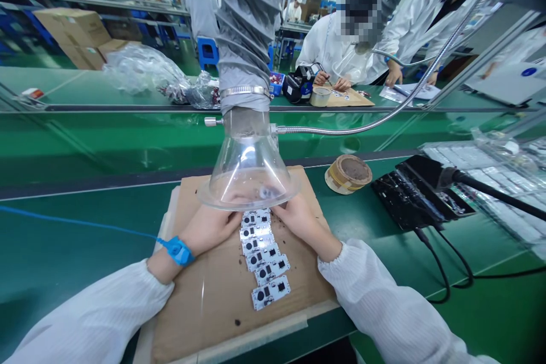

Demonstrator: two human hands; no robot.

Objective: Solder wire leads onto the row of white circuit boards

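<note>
A row of overlapping small white circuit boards (261, 244) runs down a brown cardboard sheet (205, 296). My left hand (215, 224), with a blue wrist strap (179, 251) behind it, curls in at the far end of the row. From the other side my right hand (294, 216) reaches the same spot, its thumb beside the top boards. Both sets of fingers are bent and seen only hazily through a clear funnel-shaped hood (249, 173). Whatever lies between them cannot be made out. The nearest board (271, 292) lies slightly apart from the others.
The hood hangs from a grey duct (251, 23) just above my hands. To the right are a round tape-wrapped tin (348, 173), a black device (409, 196) with cables, and bagged white trays (482, 182). Across the bench a co-worker (328, 45) handles small parts.
</note>
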